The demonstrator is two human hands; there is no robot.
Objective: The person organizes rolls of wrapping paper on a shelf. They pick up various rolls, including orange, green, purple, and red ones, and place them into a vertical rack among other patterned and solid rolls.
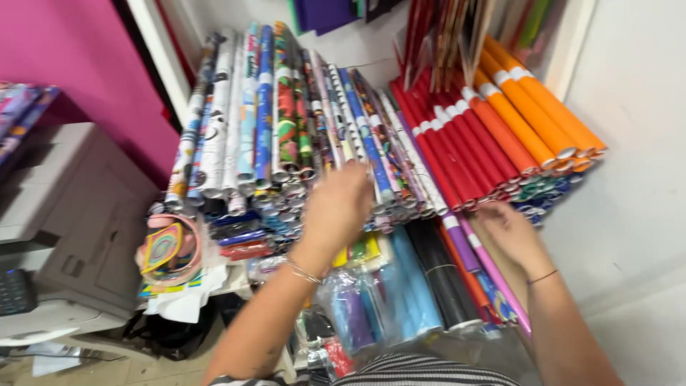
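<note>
The left hand [336, 207] is pressing against the ends of the patterned paper rolls [300, 121], fingers curled among them; whether it is gripping one cannot be told. These rolls are lying just left of the red rolls [457, 143]. The right hand [509, 232] is hovering loosely open below the red rolls, over a purple roll [461, 243]. Orange rolls [532, 114] are lying right of the red ones.
</note>
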